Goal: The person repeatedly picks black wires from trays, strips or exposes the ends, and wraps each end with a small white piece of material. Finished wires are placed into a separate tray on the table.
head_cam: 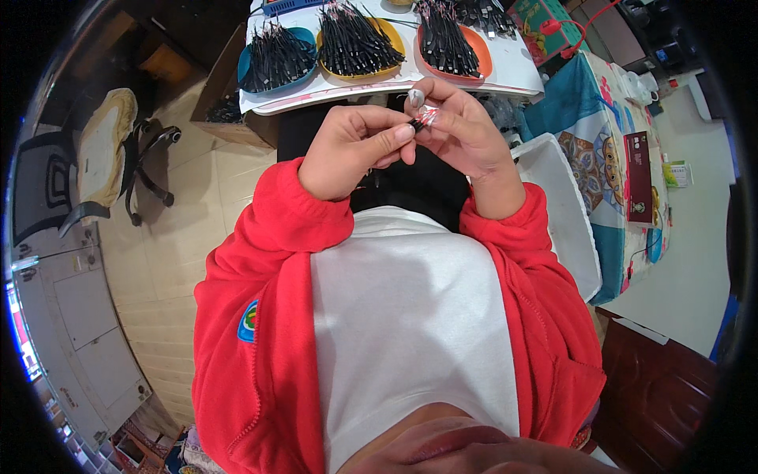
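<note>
In front of my chest, just off the near edge of a white table (379, 89), both hands meet over a small bunch of black cables (417, 125). My left hand (361, 139) pinches the black sheaths between thumb and forefinger. Thin red and white wire ends (427, 115) stick out of them, and the fingers of my right hand (468, 130) close around these. Something silvery covers the tips of my right forefinger and thumb. Most of the bunch is hidden by my fingers.
Short black cables with metal plugs fill a blue tray (243, 66), a yellow tray (361, 74) and an orange tray (482, 56). A cardboard box (260, 131) stands left, a white foam box (559, 207) right. Farther off are a wheeled chair (106, 154) and a cloth-covered table (613, 112).
</note>
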Tool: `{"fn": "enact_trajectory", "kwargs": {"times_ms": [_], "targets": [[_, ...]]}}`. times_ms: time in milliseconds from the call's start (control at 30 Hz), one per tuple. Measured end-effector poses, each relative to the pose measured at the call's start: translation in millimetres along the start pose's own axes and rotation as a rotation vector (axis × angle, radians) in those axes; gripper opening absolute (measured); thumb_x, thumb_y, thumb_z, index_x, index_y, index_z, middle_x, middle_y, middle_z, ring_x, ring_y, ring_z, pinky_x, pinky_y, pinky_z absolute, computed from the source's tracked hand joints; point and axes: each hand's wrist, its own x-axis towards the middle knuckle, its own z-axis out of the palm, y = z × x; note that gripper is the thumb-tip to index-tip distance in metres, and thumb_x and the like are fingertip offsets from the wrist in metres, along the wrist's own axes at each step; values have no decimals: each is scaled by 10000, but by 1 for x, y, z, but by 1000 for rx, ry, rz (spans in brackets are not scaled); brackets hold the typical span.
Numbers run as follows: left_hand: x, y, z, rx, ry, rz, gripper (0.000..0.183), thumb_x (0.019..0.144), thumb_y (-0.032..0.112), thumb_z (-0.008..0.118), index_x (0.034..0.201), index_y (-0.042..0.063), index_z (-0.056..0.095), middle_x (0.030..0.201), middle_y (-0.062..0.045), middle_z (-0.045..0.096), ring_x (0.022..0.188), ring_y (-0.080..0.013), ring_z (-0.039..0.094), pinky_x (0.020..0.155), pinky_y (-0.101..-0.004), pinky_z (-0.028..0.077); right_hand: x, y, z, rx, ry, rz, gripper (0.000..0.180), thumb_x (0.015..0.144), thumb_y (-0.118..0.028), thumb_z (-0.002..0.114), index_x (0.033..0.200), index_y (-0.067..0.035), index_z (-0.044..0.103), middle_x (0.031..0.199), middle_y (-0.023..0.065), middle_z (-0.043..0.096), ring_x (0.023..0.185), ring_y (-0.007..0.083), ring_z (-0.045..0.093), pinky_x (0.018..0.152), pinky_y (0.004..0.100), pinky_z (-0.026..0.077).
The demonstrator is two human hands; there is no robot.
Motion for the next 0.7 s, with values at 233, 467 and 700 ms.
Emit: {"fn": "enact_trajectory", "kwargs": {"times_ms": [233, 467, 700], "targets": [[1, 0, 1, 14, 58, -23, 158, 916, 39, 540, 974, -72, 635, 739, -90, 624, 543, -56, 422, 489, -175, 328, 2, 5, 1, -99, 4, -63, 307, 873, -110, 626, 1133, -39, 479, 1006, 32, 510, 926, 118, 551, 797, 274, 508], [1, -1, 4, 9, 95, -14, 158, 909, 33, 551, 965, -82, 643, 717, -82, 621, 547, -50, 427, 489, -173, 340, 1, 10, -3, -184, 33, -132, 394, 875, -110, 624, 1215, -52, 434, 1088, 40, 476, 992, 119, 524, 828, 272, 506], [1, 0, 2, 90, 110, -37, 168, 907, 63, 567, 950, -74, 655, 696, -48, 609, 552, -30, 434, 485, -159, 331, -3, -1, -5, -312, 132, -38, 233, 928, -182, 567, 1099, -38, 503, 899, 2, 517, 779, 78, 504, 652, 217, 454]]}}
